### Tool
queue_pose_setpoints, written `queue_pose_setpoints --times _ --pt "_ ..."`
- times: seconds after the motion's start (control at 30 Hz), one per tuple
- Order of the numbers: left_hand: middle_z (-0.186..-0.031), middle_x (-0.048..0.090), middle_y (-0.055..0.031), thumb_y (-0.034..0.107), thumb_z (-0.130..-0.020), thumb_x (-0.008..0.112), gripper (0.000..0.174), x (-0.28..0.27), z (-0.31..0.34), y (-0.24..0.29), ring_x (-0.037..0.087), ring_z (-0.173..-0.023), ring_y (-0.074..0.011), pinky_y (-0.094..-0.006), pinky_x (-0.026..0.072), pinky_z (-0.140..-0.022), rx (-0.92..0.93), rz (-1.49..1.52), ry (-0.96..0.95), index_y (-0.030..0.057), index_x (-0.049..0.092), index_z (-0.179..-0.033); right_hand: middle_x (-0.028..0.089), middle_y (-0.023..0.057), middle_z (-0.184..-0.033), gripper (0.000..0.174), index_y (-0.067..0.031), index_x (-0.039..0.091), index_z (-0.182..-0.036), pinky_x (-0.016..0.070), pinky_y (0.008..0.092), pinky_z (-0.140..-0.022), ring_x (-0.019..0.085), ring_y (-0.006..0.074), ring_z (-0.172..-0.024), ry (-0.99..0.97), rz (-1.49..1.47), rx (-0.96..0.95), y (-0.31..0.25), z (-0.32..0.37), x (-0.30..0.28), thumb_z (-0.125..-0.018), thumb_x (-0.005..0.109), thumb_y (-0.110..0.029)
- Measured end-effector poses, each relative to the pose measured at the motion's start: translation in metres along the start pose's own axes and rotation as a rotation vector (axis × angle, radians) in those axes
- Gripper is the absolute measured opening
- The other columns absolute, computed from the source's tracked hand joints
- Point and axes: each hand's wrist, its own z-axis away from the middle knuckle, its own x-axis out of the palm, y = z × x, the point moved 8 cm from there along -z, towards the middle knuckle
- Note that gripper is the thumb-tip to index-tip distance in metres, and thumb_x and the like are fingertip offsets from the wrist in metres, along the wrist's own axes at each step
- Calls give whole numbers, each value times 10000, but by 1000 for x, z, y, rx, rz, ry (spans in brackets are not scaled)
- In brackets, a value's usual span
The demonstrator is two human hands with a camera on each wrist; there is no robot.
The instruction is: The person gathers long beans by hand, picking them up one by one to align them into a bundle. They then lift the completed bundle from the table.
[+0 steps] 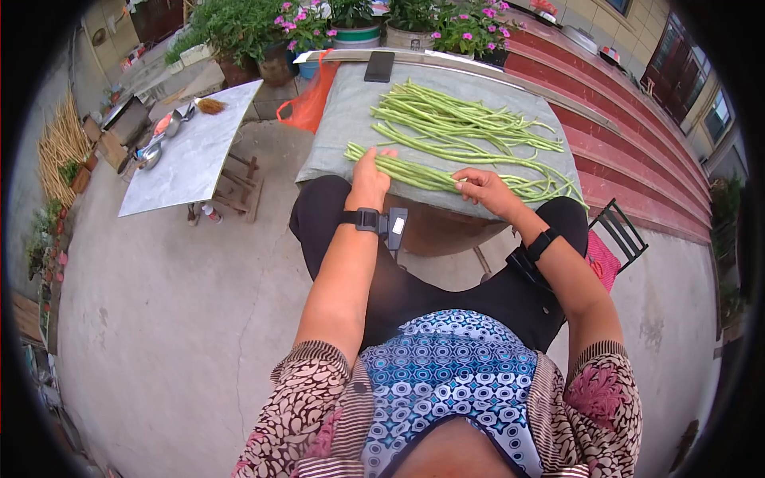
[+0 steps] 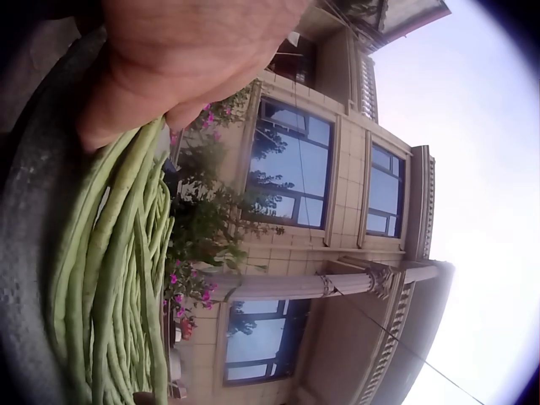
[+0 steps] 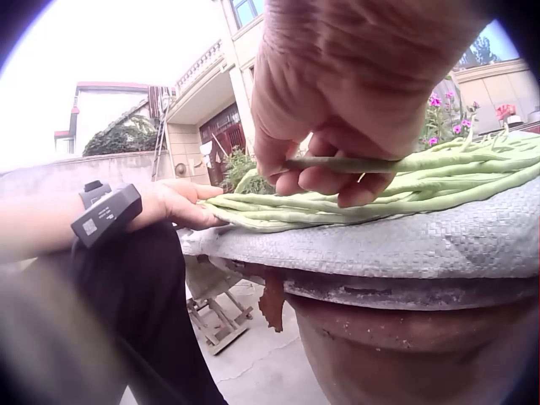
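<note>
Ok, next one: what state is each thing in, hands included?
Left hand: curled round one end of the near beans
Right hand: pinching a bean
Near beans: whole, bunched lengthwise
Far beans: whole, loosely spread
Cloth: laid out, slightly rumpled
Phone: flat, dark side up
Orange bag: crumpled, hanging down
Brush: lying down
Pink flowers: in bloom

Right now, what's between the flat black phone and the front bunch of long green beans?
The head view shows a loose pile of long green beans on grey woven cloth between the phone and the front bunch.
</note>
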Motion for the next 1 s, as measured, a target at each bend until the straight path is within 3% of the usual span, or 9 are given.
queue_pose_setpoints --times 0.13,0.23,0.33,0.43,0.63,0.83,1.0 --pt "-1279 378 -194 135 -928 405 421 11 6 3 496 -1045 -349 -476 397 -924 56 -28 -101 -1 232 -1287 541 -8 -652 233 -50 612 -1010 405 237 -545 483 74 -583 -1 113 31 4 3 2 -837 585 -204" --pt "-1273 415 -167 133 -928 395 439 15 7 4 522 -1013 -333 -454 409 -890 52 -135 -180 -2 214 -1305 558 21 -659 233 -37 613 -1004 429 256 -566 502 90 -581 7 233 -60 5 -1 3 -837 581 -196" --pt "-1229 459 -167 98 -913 413 375 13 7 4 548 -958 -330 -455 426 -845 37 -93 -150 50 277 -1259 581 49 -693 239 -28 611 -1001 446 269 -594 521 102 -600 9 262 -33 5 1 2 -830 589 -193" --pt "-1193 487 -158 62 -893 437 290 15 19 9 558 -937 -332 -475 438 -799 142 -138 -37 109 340 -1162 615 86 -742 249 -60 616 -1011 456 302 -620 565 159 -635 -1 388 -14 -11 9 1 -828 579 -225" --pt "-913 543 -95 54 -875 471 203 20 19 11 551 -791 -283 -468 450 -703 171 -185 -120 153 401 -1037 634 147 -859 281 -127 617 -1034 459 372 -698 599 297 -790 10 670 -55 -20 13 -7 -821 549 -298" --pt "-756 481 -65 81 -869 504 29 7 8 7 496 -680 -239 -446 445 -683 123 -144 -28 87 480 -855 634 145 -836 254 -133 595 -1016 464 425 -700 601 317 -816 6 1214 -66 -35 19 -37 -802 538 -257" --pt "-742 476 -77 106 -881 487 110 -5 -2 5 497 -687 -241 -452 456 -696 85 -129 47 56 469 -785 630 139 -778 189 -139 614 -937 463 431 -672 611 311 -761 147 1439 -34 -29 17 -108 -779 536 -209"
